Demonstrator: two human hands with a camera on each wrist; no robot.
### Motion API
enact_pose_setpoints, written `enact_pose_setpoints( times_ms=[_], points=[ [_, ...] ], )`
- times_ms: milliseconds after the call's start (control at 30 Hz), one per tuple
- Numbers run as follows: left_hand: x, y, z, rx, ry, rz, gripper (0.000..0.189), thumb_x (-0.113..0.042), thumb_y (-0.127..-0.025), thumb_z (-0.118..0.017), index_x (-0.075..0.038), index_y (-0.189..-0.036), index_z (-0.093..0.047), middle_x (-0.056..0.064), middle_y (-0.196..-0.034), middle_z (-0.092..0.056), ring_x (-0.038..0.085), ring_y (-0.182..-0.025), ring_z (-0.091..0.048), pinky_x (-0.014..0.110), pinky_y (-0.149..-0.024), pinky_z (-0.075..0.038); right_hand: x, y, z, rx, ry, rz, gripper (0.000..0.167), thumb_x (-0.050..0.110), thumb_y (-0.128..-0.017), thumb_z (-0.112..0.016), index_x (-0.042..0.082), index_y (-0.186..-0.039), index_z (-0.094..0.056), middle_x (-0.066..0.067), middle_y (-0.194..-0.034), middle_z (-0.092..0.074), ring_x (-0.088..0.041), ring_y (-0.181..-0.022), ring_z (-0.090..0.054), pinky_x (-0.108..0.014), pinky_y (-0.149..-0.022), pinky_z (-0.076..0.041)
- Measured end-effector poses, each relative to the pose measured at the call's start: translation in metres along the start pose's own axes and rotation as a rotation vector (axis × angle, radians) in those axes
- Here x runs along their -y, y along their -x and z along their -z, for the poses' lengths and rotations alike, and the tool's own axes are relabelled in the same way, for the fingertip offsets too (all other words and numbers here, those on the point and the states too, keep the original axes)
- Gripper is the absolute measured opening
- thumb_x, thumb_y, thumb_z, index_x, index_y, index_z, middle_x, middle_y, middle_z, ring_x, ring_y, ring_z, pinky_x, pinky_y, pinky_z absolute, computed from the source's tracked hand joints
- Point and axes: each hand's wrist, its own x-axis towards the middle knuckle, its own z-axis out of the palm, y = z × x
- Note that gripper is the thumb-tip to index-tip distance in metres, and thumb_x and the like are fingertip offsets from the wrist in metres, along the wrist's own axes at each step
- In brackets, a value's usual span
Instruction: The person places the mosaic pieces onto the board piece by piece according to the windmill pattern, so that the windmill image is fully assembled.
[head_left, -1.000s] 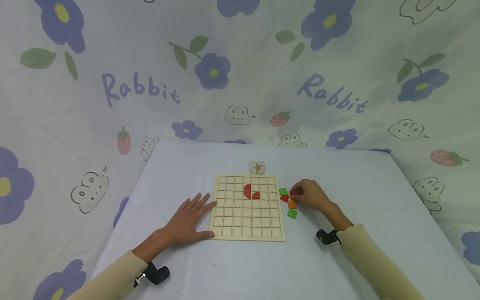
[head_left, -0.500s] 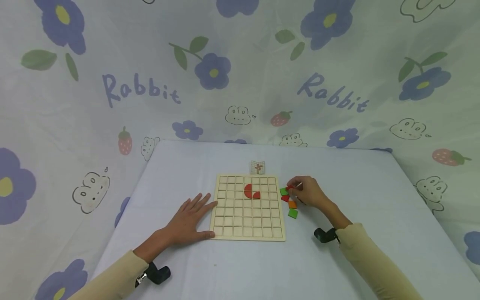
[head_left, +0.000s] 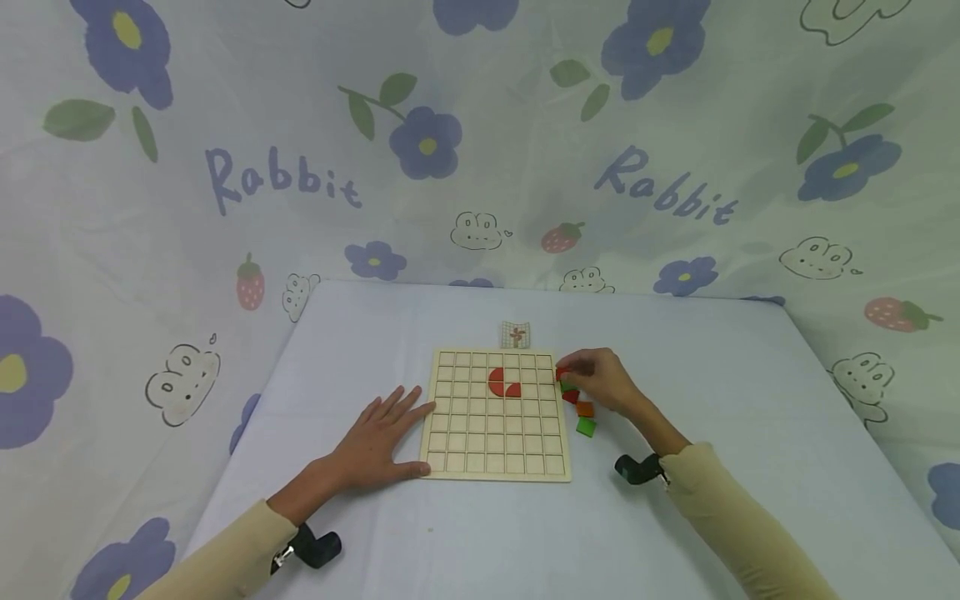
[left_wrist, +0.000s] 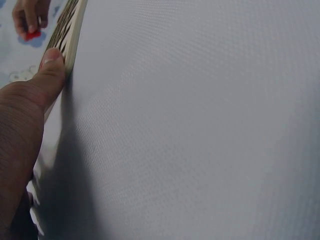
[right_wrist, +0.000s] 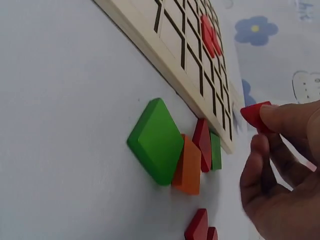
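A wooden grid board [head_left: 477,423] lies on the white-covered table, bearing red rounded pieces [head_left: 496,382] in its upper middle cells. My left hand [head_left: 378,442] lies with fingers spread at the board's left side; in the left wrist view its thumb [left_wrist: 51,62] touches the board's edge. Thumb and fingers of my right hand [head_left: 600,379] pinch a small red piece [right_wrist: 254,115], held above the table near the board's upper right edge. Below that hand are a green tile [right_wrist: 156,142], an orange tile [right_wrist: 188,167], a red piece [right_wrist: 202,145] and another green tile [right_wrist: 215,151].
Behind the board lies a small card [head_left: 515,335] printed with a grid and a red pinwheel-like figure. More red pieces [right_wrist: 197,226] sit at the bottom of the right wrist view. A patterned cloth [head_left: 480,167] hangs around the table.
My right hand has lifted the red piece from the loose pieces and moved left and slightly away, toward the board's right edge. My left hand has stayed in place.
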Motion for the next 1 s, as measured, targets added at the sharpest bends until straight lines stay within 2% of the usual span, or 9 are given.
enact_pose_setpoints(
  times_ms=[200, 333, 500, 633, 867, 1000],
  points=[
    [0.002, -0.001, -0.003, 0.001, -0.005, -0.001, 0.094, -0.074, -0.081, -0.058, -0.024, -0.156, -0.03, 0.007, -0.162, -0.019, 0.033, -0.148, -0.012, 0.057, -0.115, -0.014, -0.001, -0.003, -0.008, 0.068, -0.073, 0.001, 0.019, 0.007, -0.091, -0.07, 0.005, -0.11, -0.072, -0.006, -0.108, -0.066, -0.022, -0.087, -0.068, -0.033, -0.07, -0.058],
    [0.002, -0.001, -0.003, -0.001, -0.015, -0.001, 0.095, -0.075, -0.081, -0.057, -0.024, -0.156, -0.03, 0.007, -0.162, -0.019, 0.033, -0.148, -0.013, 0.057, -0.115, -0.014, -0.001, -0.006, -0.016, 0.078, -0.136, 0.011, 0.024, 0.009, -0.089, -0.073, 0.002, -0.112, -0.071, -0.007, -0.101, -0.068, -0.02, -0.082, -0.07, -0.032, -0.068, -0.058],
    [0.001, 0.0, -0.001, -0.01, -0.01, 0.002, 0.094, -0.074, -0.081, -0.059, -0.023, -0.155, -0.032, 0.008, -0.162, -0.021, 0.034, -0.147, -0.014, 0.058, -0.114, -0.016, 0.001, -0.012, -0.028, 0.072, -0.143, 0.017, 0.024, 0.016, -0.086, -0.078, 0.003, -0.106, -0.074, -0.001, -0.091, -0.072, -0.017, -0.083, -0.069, -0.033, -0.076, -0.056],
    [0.0, 0.0, -0.002, -0.006, 0.0, 0.002, 0.094, -0.073, -0.081, -0.059, -0.023, -0.155, -0.032, 0.008, -0.162, -0.02, 0.034, -0.148, -0.014, 0.058, -0.114, -0.015, 0.005, -0.016, -0.035, 0.079, -0.093, 0.024, 0.016, 0.014, -0.086, -0.077, 0.007, -0.101, -0.077, 0.002, -0.091, -0.072, -0.015, -0.085, -0.067, -0.033, -0.079, -0.054],
    [0.001, 0.0, -0.003, 0.005, 0.003, 0.009, 0.094, -0.074, -0.081, -0.06, -0.024, -0.156, -0.03, 0.006, -0.162, -0.018, 0.033, -0.148, -0.012, 0.057, -0.115, -0.014, 0.01, -0.018, -0.045, 0.041, 0.042, 0.153, 0.011, 0.005, -0.086, -0.076, 0.006, -0.096, -0.077, 0.001, -0.092, -0.07, -0.015, -0.081, -0.062, -0.031, -0.072, -0.053],
    [0.002, 0.0, -0.004, 0.004, -0.001, 0.011, 0.095, -0.075, -0.081, -0.058, -0.025, -0.156, -0.03, 0.006, -0.163, -0.018, 0.033, -0.148, -0.012, 0.057, -0.115, -0.013, 0.013, -0.018, -0.051, 0.017, 0.145, 0.195, 0.01, 0.003, -0.085, -0.076, 0.007, -0.094, -0.078, 0.002, -0.089, -0.069, -0.012, -0.079, -0.061, -0.029, -0.071, -0.053]
  ],
)
